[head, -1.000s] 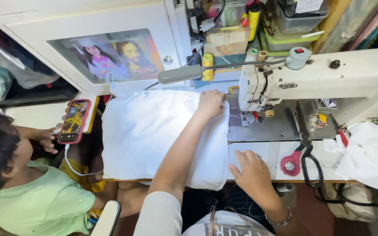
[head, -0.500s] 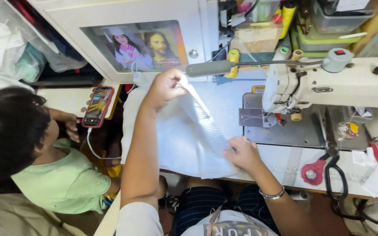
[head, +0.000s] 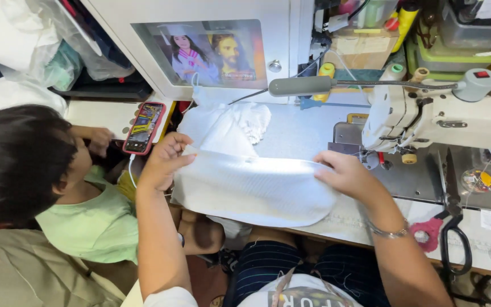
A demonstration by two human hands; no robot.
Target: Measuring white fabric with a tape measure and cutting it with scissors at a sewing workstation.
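Note:
I hold a piece of white fabric (head: pixel 251 187) stretched flat between both hands over the front edge of the sewing table (head: pixel 308 131). My left hand (head: pixel 165 159) pinches its left end with closed fingers. My right hand (head: pixel 345 173) grips the right end, close to the needle area of the white sewing machine (head: pixel 444 116). More white cloth (head: pixel 228 128) lies bunched behind the held piece. The fabric's lower edge curves down toward my lap.
A person in a green shirt (head: pixel 86 222) sits at my left, holding a red phone (head: pixel 143 126) on a cable. Pink-handled scissors (head: pixel 447 233) lie at the right of the table. A grey lamp (head: pixel 308 86) reaches over the table. Thread spools and boxes crowd the shelf (head: pixel 370 34) behind.
The fabric went from lying spread on the table to being lifted, then pulled taut between my hands. My left hand moved left and down, my right hand rose to the cloth's right end.

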